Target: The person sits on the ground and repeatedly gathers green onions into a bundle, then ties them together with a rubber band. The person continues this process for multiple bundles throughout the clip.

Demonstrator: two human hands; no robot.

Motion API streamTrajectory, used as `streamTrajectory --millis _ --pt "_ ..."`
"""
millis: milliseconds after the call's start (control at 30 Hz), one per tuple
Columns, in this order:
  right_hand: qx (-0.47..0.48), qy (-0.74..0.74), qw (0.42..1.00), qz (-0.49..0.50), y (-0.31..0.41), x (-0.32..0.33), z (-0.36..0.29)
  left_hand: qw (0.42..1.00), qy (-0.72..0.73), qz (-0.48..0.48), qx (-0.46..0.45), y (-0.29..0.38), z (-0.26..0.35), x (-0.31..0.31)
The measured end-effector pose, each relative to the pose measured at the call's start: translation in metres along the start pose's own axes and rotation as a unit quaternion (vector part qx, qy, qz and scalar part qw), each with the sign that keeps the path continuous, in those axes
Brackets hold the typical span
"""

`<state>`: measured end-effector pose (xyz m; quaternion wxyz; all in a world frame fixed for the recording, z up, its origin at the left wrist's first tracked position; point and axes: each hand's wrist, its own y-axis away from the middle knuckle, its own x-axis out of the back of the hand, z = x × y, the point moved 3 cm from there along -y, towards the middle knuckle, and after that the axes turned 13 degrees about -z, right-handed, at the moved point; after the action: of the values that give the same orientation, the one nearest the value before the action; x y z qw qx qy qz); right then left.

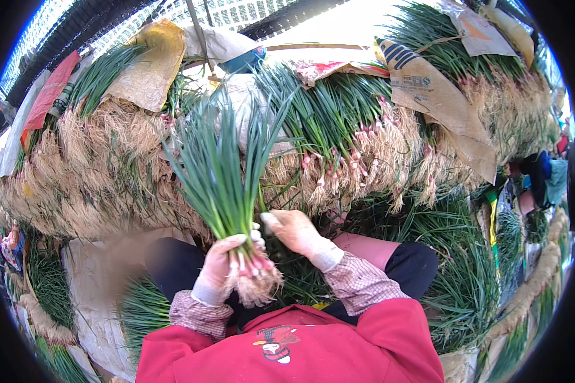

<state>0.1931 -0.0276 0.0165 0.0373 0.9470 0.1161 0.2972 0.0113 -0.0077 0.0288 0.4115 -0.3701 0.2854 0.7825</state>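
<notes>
My left hand, in a thin pale glove, is closed around the lower stems of a bunch of green onions. The long green leaves fan upward, and the reddish-white bulbs with tan roots hang below the fist. Just right of the bunch is my right hand, also gloved, its thumb and fingers near the leaves; a thin green stalk meets its fingertips. Whether it pinches that stalk is unclear. Beyond both hands, a long heap of similar onions lies with roots towards me.
Woven sacks partly cover the heap. Loose green leaves lie at the right by my knee, and more onions lie at the left beside a pale sheet. Other people are at the far left and right edges.
</notes>
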Motion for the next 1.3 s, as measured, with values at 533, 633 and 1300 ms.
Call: streamTrajectory --millis 533,633,1300 --pt "-0.186 0.18 0.945 0.199 0.037 0.108 0.017 0.993 0.087 -0.08 -0.007 -0.028 -0.001 -0.01" --pt "-0.13 -0.006 0.988 0.086 0.06 0.055 0.011 0.998 0.06 -0.028 0.001 -0.039 -0.004 -0.039" --pt "-0.091 0.077 0.975 -0.187 0.03 0.016 0.056 0.992 0.087 -0.046 0.082 -0.006 -0.022 -0.01"
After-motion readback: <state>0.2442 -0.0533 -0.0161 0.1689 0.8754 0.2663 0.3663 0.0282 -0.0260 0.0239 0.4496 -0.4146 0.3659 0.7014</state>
